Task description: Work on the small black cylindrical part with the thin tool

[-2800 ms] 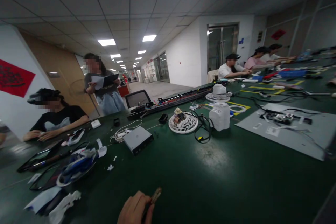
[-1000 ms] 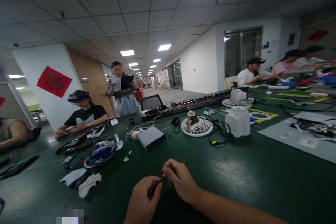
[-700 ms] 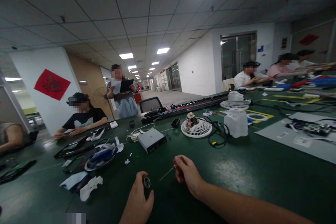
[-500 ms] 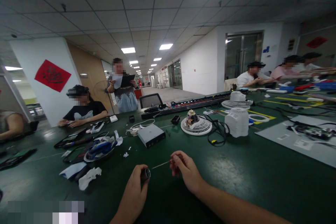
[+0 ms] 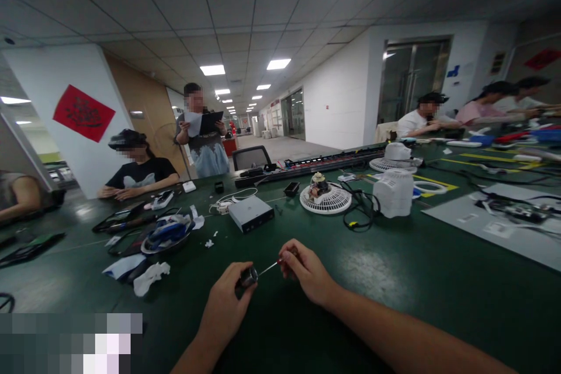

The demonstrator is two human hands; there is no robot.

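Between the thumb and fingers of my left hand is a small dark cylindrical part with a shiny rim, its round end turned toward the right. My right hand grips a screwdriver by its reddish handle, mostly hidden in the fingers. The thin metal shaft points left, and its tip is at or very near the cylinder's round end; whether they touch I cannot tell. Both hands are above the green tabletop.
Ahead lie a grey optical drive, a white fan grille with a motor, and a white housing beside black cable. At left are crumpled tissue and a bowl of blue material. A grey panel lies right. Other people sit around.
The cylinder and the screwdriver tip have come closer together. My left hand has shifted slightly right and turned the cylinder's end toward the shaft. The view has tilted a little downward.
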